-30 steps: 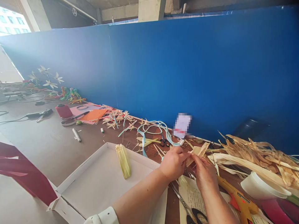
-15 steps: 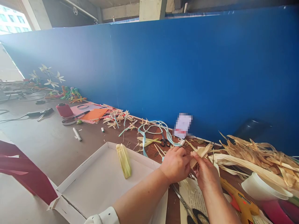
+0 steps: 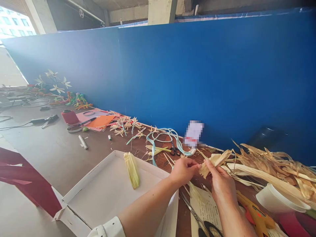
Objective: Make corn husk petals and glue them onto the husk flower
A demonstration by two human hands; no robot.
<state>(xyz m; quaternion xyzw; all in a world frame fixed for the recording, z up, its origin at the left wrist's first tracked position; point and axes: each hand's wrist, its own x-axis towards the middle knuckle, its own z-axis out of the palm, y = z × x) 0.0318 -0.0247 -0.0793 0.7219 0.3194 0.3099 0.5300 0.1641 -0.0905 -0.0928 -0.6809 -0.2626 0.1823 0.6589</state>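
Both hands pinch the husk strip (image 3: pixel 215 161), left hand (image 3: pixel 183 171) now drawn toward nine o'clock (pulling it apart), right hand (image 3: pixel 221 183) gripping.

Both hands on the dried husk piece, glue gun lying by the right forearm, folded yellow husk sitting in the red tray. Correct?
Nearly. The head view shows both hands, left hand and right hand, on the dried husk piece, the glue gun by the right forearm, but the folded yellow husk lies in a white tray.

The dried husk piece (image 3: pixel 214 161) now sticks out longer and flatter to the right than a second ago, the left hand (image 3: pixel 184 171) sits slightly lower, and the right hand (image 3: pixel 221 184) pinches it from below
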